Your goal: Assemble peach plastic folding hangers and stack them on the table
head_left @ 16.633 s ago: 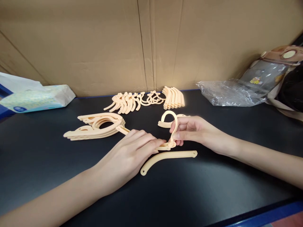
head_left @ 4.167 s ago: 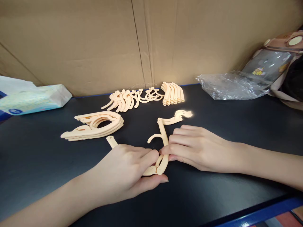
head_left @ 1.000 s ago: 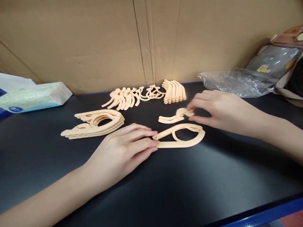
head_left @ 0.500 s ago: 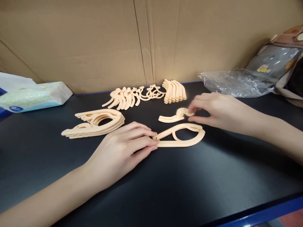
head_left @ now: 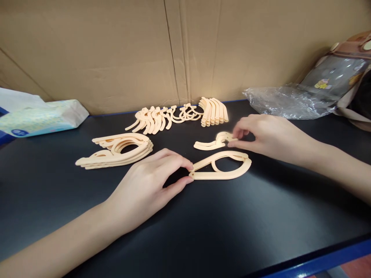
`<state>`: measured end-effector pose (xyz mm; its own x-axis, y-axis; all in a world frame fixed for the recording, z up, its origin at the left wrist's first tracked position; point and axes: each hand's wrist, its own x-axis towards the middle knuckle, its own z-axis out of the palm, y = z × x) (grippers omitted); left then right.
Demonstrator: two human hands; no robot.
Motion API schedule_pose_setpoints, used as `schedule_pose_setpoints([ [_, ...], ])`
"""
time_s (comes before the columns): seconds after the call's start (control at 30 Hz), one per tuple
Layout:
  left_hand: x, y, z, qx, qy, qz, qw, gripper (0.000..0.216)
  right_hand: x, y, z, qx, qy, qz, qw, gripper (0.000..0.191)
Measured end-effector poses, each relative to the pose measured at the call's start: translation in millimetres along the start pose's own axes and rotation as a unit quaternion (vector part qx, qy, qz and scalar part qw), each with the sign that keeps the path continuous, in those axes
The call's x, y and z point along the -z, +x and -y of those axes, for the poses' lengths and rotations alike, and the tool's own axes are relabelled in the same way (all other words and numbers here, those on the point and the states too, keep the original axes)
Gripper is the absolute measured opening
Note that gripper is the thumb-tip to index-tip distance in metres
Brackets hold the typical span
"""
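Observation:
A folded peach plastic hanger (head_left: 228, 172) lies flat on the black table (head_left: 203, 231) in the middle. My left hand (head_left: 147, 185) pinches its left tip between thumb and fingers. Just behind it lies a small peach hook piece (head_left: 213, 142). My right hand (head_left: 266, 135) pinches the right end of that hook piece with its fingertips.
A stack of folded hangers (head_left: 116, 150) lies to the left. Rows of loose peach parts (head_left: 162, 119) and curved arms (head_left: 213, 111) line the back by the cardboard wall (head_left: 185, 50). A tissue pack (head_left: 40, 117) sits far left, a clear plastic bag (head_left: 286, 102) and a bottle (head_left: 336, 75) at the right.
Over the last second my left thumb has moved under the hanger's tip, so the hand now pinches it. My right hand has closed on the hook piece's end.

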<state>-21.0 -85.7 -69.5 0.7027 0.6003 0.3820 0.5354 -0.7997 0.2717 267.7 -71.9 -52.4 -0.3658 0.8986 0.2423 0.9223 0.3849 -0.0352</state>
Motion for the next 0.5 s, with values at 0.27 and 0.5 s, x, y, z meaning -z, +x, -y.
schedule_pose_setpoints([
  [0.27,1.0,1.8,-1.8,0.0,-0.004,-0.003,1.0,0.009,1.5,0.3,2.6,0.021,-0.011,0.011,1.0,0.017],
  [0.5,-0.8,0.3,0.3,-0.006,-0.008,-0.004,1.0,0.01,1.8,-0.1,7.7,0.03,-0.013,-0.019,0.999,0.013],
])
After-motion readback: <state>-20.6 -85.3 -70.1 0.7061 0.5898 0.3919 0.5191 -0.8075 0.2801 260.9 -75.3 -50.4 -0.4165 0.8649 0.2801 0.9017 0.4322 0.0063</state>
